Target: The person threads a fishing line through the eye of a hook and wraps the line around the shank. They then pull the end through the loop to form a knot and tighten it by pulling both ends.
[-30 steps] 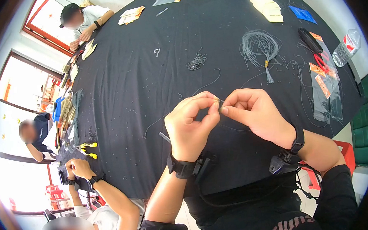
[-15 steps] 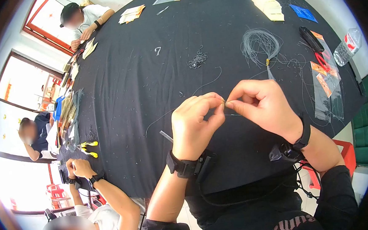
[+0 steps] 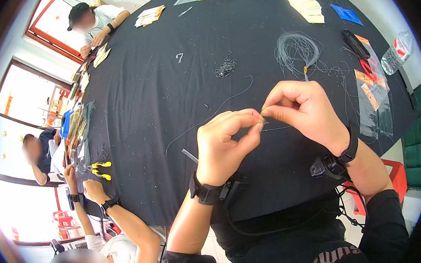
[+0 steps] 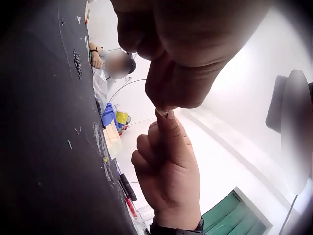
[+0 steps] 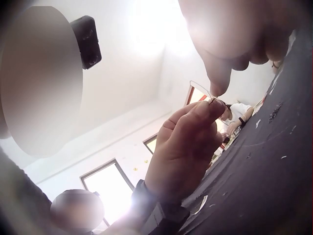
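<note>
My left hand [image 3: 226, 145] pinches a small dark fish hook [image 3: 265, 120] between thumb and forefinger, mostly hidden by the fingertips. Fine clear fishing line [image 3: 280, 127] runs from those fingertips to the right, below my other hand. My right hand [image 3: 311, 118] pinches the line with thumb and forefinger, its tips right at the left fingertips. In the right wrist view a bit of line [image 5: 199, 83] loops above the left fingertips. Beyond the hands lie a heap of dark hooks [image 3: 225, 67], a single hook [image 3: 206, 107] and a tied coil of line [image 3: 296, 54].
A loose strand [image 3: 191, 131] curves over the black tablecloth [image 3: 143, 135]. To the right lie red-handled scissors [image 3: 368, 71], plastic packets [image 3: 368, 122] and a bottle [image 3: 397, 55]. Yellow-handled pliers [image 3: 101, 171] lie left, near a neighbouring person's hands [image 3: 94, 190]. More people sit along the left.
Both my hands have shifted a little to the right, still tip to tip. My right hand has risen slightly away from me. The neighbouring person's hands have come apart.
</note>
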### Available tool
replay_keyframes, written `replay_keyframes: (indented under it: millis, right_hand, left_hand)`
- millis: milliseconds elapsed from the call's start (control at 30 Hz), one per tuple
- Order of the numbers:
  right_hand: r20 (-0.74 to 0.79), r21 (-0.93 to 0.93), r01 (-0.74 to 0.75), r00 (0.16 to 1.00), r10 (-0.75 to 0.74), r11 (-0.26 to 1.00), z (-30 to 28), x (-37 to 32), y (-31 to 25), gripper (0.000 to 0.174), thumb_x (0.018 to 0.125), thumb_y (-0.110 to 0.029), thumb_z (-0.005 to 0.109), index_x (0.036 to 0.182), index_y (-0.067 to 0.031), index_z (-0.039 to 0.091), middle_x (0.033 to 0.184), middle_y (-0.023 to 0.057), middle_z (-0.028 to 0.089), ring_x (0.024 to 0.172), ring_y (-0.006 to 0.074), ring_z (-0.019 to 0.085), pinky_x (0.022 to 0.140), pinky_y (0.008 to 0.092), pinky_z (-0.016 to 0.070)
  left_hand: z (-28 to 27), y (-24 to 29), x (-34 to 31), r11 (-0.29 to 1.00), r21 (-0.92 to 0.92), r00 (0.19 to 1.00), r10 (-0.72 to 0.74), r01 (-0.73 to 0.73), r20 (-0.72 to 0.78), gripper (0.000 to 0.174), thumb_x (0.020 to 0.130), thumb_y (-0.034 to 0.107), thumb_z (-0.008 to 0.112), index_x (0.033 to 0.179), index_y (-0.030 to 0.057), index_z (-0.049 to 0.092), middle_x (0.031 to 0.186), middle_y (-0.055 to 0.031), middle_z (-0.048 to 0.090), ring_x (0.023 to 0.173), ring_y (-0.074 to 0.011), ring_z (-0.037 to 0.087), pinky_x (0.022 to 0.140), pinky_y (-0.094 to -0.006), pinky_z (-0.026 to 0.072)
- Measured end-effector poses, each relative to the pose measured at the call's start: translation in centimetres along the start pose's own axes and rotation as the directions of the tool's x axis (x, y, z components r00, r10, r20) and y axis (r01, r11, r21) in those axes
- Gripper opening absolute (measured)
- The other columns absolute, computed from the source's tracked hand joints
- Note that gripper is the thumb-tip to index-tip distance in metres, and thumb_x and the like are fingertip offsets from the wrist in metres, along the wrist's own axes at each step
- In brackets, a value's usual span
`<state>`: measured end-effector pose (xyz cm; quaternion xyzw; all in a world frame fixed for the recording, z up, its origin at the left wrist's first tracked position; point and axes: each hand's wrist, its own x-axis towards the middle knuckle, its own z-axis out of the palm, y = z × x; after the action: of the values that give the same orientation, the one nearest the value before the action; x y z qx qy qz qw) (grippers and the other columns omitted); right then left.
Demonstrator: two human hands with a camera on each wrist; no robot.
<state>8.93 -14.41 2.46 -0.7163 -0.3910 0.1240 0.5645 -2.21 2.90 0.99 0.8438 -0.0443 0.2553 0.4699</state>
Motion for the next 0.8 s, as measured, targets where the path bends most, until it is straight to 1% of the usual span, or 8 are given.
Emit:
replay_keyframes:
  millis: [167, 267, 367, 433, 567, 667, 767, 800]
  right_hand:
    - [-0.023, 0.046, -0.046, 0.999, 0.047, 0.998, 0.2, -0.1, 0.0, 0.007, 0.087, -0.009, 0.075, 0.088, -0.0036, 0.072, 0.056, -0.0065, 0.047, 0.054, 0.0013, 0.037, 0.049, 0.0235, 0.0282]
    - [-0.012, 0.066, -0.1, 0.995, 0.101, 0.993, 0.3, -0.1, -0.1, 0.009, 0.088, -0.011, 0.076, 0.088, -0.0033, 0.072, 0.056, -0.0075, 0.047, 0.054, 0.0007, 0.036, 0.049, 0.0229, 0.0278]
    - [0.057, 0.207, -0.202, 0.979, 0.194, 0.957, 0.5, -0.2, -0.1, 0.011, 0.089, -0.013, 0.075, 0.09, -0.0022, 0.071, 0.058, -0.0088, 0.048, 0.054, -0.0004, 0.037, 0.049, 0.0212, 0.0276]
    - [0.094, 0.282, -0.234, 0.972, 0.216, 0.93, 0.6, -0.2, 0.2, 0.013, 0.09, -0.014, 0.074, 0.091, -0.0011, 0.071, 0.06, -0.0091, 0.05, 0.054, -0.0011, 0.038, 0.049, 0.0201, 0.0276]
    - [0.171, 0.445, -0.299, 0.954, 0.247, 0.844, 1.1, -0.4, 0.8, 0.016, 0.092, -0.016, 0.073, 0.094, 0.0, 0.07, 0.064, -0.0085, 0.054, 0.055, -0.0018, 0.04, 0.049, 0.0187, 0.028]
    - [0.244, 0.509, -0.385, 0.922, 0.3, 0.769, 1.0, -0.4, 0.0, 0.017, 0.093, -0.017, 0.073, 0.096, -0.0004, 0.07, 0.066, -0.0083, 0.056, 0.054, -0.0018, 0.039, 0.047, 0.019, 0.0267]
    - [0.333, 0.556, -0.508, 0.861, 0.384, 0.658, 0.9, -0.6, -0.1, 0.017, 0.093, -0.018, 0.072, 0.097, -0.0011, 0.07, 0.065, -0.0081, 0.055, 0.052, -0.0013, 0.036, 0.045, 0.02, 0.0242]
    - [0.349, 0.57, -0.518, 0.856, 0.382, 0.638, 1.0, -0.6, -0.1, 0.017, 0.094, -0.018, 0.072, 0.097, -0.0014, 0.07, 0.065, -0.0082, 0.054, 0.051, -0.001, 0.035, 0.044, 0.0203, 0.0232]
  left_hand:
    - [-0.2, 0.2, -0.1, 0.997, -0.056, 0.999, -0.05, 0.05, -0.01, 0.012, 0.079, -0.008, 0.07, 0.089, -0.0014, 0.072, 0.094, -0.01, 0.074, 0.085, -0.0143, 0.069, 0.077, -0.0261, 0.0553]
    - [-0.2, 0.2, -0.2, 0.997, -0.077, 0.999, -0.024, 0.021, -0.036, 0.012, 0.079, -0.009, 0.07, 0.089, -0.0015, 0.072, 0.095, -0.0102, 0.074, 0.085, -0.0138, 0.069, 0.077, -0.026, 0.055]
    - [-0.2, 0.2, -0.2, 0.999, -0.045, 0.998, 0.009, -0.012, -0.06, 0.012, 0.078, -0.009, 0.071, 0.087, -0.0005, 0.071, 0.095, -0.0097, 0.074, 0.084, -0.0135, 0.069, 0.074, -0.0247, 0.0548]
    - [-0.2, 0.6, -0.1, 0.999, 0.017, 0.996, 0.037, -0.036, -0.077, 0.012, 0.077, -0.008, 0.072, 0.086, 0.0, 0.071, 0.093, -0.009, 0.074, 0.081, -0.0122, 0.068, 0.069, -0.0229, 0.0529]
    - [-0.2, 0.8, -0.1, 0.994, 0.074, 0.989, 0.091, -0.083, -0.112, 0.012, 0.076, -0.008, 0.072, 0.084, 0.0015, 0.07, 0.091, -0.0075, 0.074, 0.074, -0.0098, 0.066, 0.06, -0.02, 0.0474]
    - [-0.3, 1.1, -0.1, 0.987, 0.119, 0.986, 0.12, -0.107, -0.112, 0.013, 0.076, -0.008, 0.072, 0.084, 0.0022, 0.07, 0.09, -0.0071, 0.073, 0.072, -0.0097, 0.064, 0.058, -0.0197, 0.0448]
    - [-0.2, 0.8, -0.1, 0.987, 0.088, 0.982, 0.144, -0.134, -0.122, 0.015, 0.076, -0.009, 0.072, 0.085, 0.0023, 0.07, 0.09, -0.0076, 0.073, 0.073, -0.0114, 0.065, 0.06, -0.021, 0.0469]
    - [-0.2, 0.7, -0.1, 0.987, 0.078, 0.981, 0.149, -0.14, -0.121, 0.015, 0.076, -0.009, 0.072, 0.085, 0.0022, 0.07, 0.089, -0.0079, 0.073, 0.073, -0.0118, 0.065, 0.061, -0.0215, 0.0475]
